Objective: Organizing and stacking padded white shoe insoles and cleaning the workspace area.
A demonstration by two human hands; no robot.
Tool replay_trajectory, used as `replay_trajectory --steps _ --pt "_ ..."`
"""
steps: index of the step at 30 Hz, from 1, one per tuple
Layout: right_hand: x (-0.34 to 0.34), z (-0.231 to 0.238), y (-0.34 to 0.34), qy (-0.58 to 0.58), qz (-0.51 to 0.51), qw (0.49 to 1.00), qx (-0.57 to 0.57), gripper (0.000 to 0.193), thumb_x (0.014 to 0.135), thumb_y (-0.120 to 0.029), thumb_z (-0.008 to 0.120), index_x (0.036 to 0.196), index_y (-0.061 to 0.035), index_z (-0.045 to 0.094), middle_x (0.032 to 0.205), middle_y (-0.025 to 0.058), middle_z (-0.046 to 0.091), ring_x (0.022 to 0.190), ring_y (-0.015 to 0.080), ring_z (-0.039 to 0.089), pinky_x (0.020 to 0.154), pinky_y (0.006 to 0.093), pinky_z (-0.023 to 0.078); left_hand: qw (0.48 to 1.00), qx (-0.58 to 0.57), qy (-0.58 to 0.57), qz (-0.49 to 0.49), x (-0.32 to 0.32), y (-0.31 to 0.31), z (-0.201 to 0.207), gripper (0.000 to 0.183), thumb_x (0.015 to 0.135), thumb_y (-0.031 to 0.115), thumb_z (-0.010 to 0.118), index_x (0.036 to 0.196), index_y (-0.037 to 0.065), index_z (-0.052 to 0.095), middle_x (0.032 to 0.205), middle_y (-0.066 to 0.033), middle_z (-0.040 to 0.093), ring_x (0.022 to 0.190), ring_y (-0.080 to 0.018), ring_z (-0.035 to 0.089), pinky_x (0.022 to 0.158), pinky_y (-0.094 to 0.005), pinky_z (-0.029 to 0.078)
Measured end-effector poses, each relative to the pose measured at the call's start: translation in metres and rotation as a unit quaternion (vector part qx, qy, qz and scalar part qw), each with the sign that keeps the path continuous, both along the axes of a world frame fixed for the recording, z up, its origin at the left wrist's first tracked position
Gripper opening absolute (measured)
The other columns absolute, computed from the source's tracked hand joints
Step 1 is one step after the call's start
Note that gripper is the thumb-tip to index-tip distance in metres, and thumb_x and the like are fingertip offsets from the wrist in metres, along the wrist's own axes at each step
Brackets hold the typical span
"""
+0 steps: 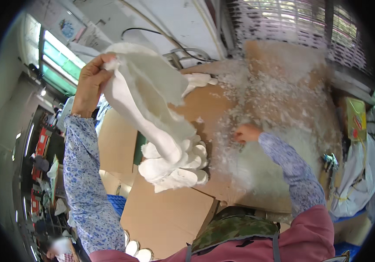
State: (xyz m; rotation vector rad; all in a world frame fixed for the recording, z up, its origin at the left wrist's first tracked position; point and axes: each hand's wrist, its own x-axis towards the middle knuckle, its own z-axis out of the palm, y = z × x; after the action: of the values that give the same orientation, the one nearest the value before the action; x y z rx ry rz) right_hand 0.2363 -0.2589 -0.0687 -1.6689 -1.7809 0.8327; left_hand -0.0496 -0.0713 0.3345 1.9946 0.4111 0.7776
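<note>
My left hand [92, 81] is raised at the upper left, its fingers pinched on one end of a soft white fleece piece [128, 98]. The piece hangs down to the right in long curved strips with ragged, fluffy edges. Its lower end reaches a pile of white sole-shaped fleece pieces [191, 168] on the cardboard. To the right of the pile, my right hand [247, 132] is low over the lint-covered work surface, fingers curled in. Whether anything lies between those fingers is too small to make out.
White lint covers the cardboard [279, 91] at the far right. Another white piece [198, 81] lies at the back. A cardboard box [163, 214] stands at the near left. Along the right edge are a white sack [357, 174] and a yellow box [353, 118]. A person [60, 251] is at lower left.
</note>
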Motion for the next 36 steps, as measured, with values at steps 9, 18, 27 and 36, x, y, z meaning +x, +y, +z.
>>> replay_trajectory --steps 9,18,27,36 --pt "-0.065 0.197 0.077 0.11 -0.055 0.895 0.429 0.065 0.073 -0.027 0.073 0.126 -0.001 0.047 0.115 0.0125 0.057 0.108 0.0207 0.052 0.093 0.0347 0.041 0.98 0.062 0.189 -0.025 -0.028 -0.005 0.022 0.03 0.071 -0.009 0.045 0.095 0.001 0.06 0.098 -0.0017 0.06 0.092 -0.0091 0.056 0.086 -0.0211 0.043" --pt "-0.112 0.166 0.088 0.403 0.093 0.91 0.035 0.043 0.074 -0.018 0.073 0.108 0.0039 0.058 0.088 0.0084 0.065 0.077 0.0142 0.061 0.071 0.0265 0.049 0.985 -0.017 0.157 0.074 -0.075 0.04 0.0 0.032 0.072 -0.007 0.047 0.1 0.003 0.059 0.102 -0.0013 0.06 0.094 -0.01 0.055 0.086 -0.0228 0.044" --pt "-0.106 0.153 0.072 0.331 0.048 0.942 0.037 0.036 0.073 -0.014 0.074 0.099 0.0073 0.061 0.087 0.0091 0.065 0.077 0.0126 0.061 0.068 0.0244 0.048 0.993 -0.04 0.104 0.024 -0.101 0.072 -0.039 0.033 0.077 -0.006 0.046 0.106 0.003 0.059 0.114 -0.0033 0.057 0.101 -0.0127 0.055 0.094 -0.0246 0.041" --pt "-0.119 0.181 0.046 0.438 0.062 0.894 0.069 0.039 0.072 -0.002 0.072 0.108 0.0025 0.059 0.099 0.0039 0.063 0.085 0.0095 0.058 0.075 0.0247 0.047 0.993 -0.053 0.094 0.039 -0.1 0.063 -0.052 0.034 0.078 -0.005 0.048 0.11 0.003 0.058 0.114 -0.0027 0.056 0.101 -0.011 0.054 0.093 -0.0239 0.041"
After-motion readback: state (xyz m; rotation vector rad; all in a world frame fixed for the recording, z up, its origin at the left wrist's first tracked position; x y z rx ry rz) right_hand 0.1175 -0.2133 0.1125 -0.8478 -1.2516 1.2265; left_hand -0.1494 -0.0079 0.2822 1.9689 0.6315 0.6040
